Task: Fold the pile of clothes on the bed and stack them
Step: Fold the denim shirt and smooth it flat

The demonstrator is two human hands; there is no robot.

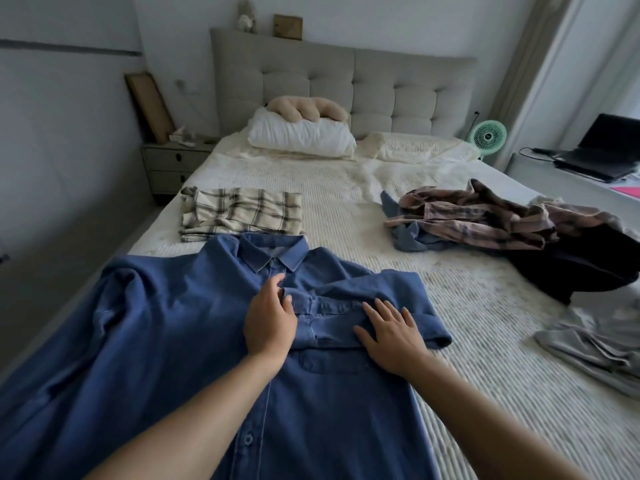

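Toward six o'clock on the bed (pixel 346 202), a blue denim shirt (pixel 166 323) lies spread front-up, its collar pointing to twelve o'clock and its right sleeve folded across the chest. Both hands rest on that folded sleeve: the left hand (pixel 272 323) lies loosely on the cloth just below the collar, fingers gently bent and gripping nothing, and the right hand (pixel 391 336) presses flat at three o'clock from it, fingers straight and spread. At eleven o'clock from the shirt, touching its collar edge, sits a folded cream plaid shirt (pixel 240 213). At two o'clock, well apart, lies an unfolded heap: a pink plaid shirt (pixel 485 216) over a blue garment (pixel 408 233), with a dark garment (pixel 581 265) beside them. A grey garment (pixel 595 341) lies crumpled at three o'clock. At twelve o'clock a white pillow (pixel 301 136) leans by the padded headboard (pixel 381 81), and a green fan (pixel 489 136) stands at one o'clock.
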